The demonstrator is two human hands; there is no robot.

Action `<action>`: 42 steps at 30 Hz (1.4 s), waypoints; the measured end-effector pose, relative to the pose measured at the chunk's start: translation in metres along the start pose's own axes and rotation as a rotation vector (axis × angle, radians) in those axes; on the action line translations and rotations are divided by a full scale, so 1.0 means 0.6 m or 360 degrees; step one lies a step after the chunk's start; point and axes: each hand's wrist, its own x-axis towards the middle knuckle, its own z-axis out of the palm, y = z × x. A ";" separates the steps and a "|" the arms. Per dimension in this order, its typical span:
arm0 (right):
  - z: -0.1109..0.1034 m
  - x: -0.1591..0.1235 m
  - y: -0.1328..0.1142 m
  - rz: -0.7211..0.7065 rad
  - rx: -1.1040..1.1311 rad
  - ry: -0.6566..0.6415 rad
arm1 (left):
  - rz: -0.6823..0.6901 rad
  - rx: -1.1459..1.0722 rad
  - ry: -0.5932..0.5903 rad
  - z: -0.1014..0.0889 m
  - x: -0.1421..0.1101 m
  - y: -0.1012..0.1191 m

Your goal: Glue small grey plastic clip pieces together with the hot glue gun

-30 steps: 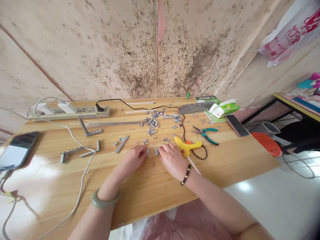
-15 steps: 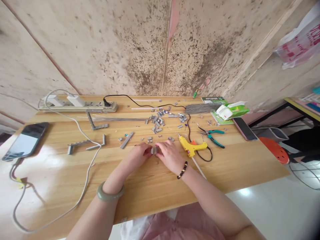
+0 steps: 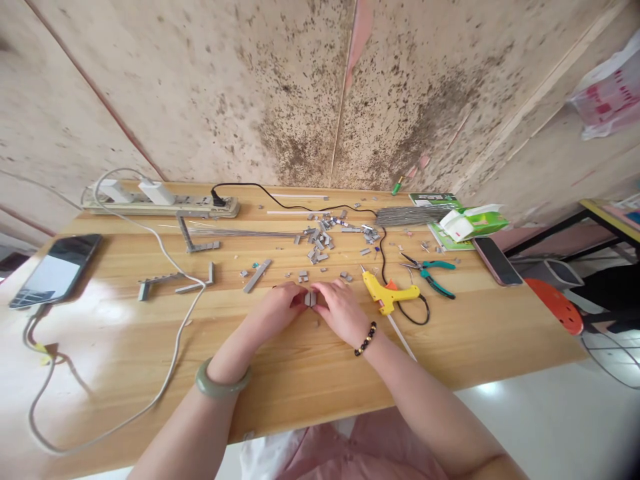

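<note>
I have both hands working together on the bench [image 3: 300, 390], just left of the yellow glue gun [image 3: 393, 295]. My left hand [image 3: 280, 312] has its grip pinching one small grey block [image 3: 307, 300] between thumb and fingers. My right hand [image 3: 343, 310], the one nearer the glue gun, has its grip pinching a second grey block [image 3: 313, 298]. I see the two blocks held side by side, with only a thin dark line between them; I cannot tell whether they are joined.

Beyond the glue gun and to its left, I see a loose heap of grey pieces [image 3: 320, 240]. Farther left of the glue gun, past my left hand, a long grey strip [image 3: 257, 276] lies at a slant, and beyond that stands an angled grey frame [image 3: 186, 233]. Just right of the glue gun, the pliers [image 3: 436, 272] with teal handles lie with their jaws a little apart. A white stick [image 3: 403, 339] runs from the glue gun's handle toward me. Farther right of the glue gun is a phone [image 3: 497, 261], next to a green tissue pack [image 3: 475, 223].
</note>
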 end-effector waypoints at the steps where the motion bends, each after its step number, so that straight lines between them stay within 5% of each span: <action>1: 0.001 0.000 0.001 -0.0003 -0.0003 0.0001 | 0.0004 -0.0003 0.0002 0.000 0.000 0.000; 42: -0.015 0.005 -0.006 -0.0062 -0.0160 -0.0060 | 0.0030 -0.0034 -0.0002 -0.002 0.003 0.002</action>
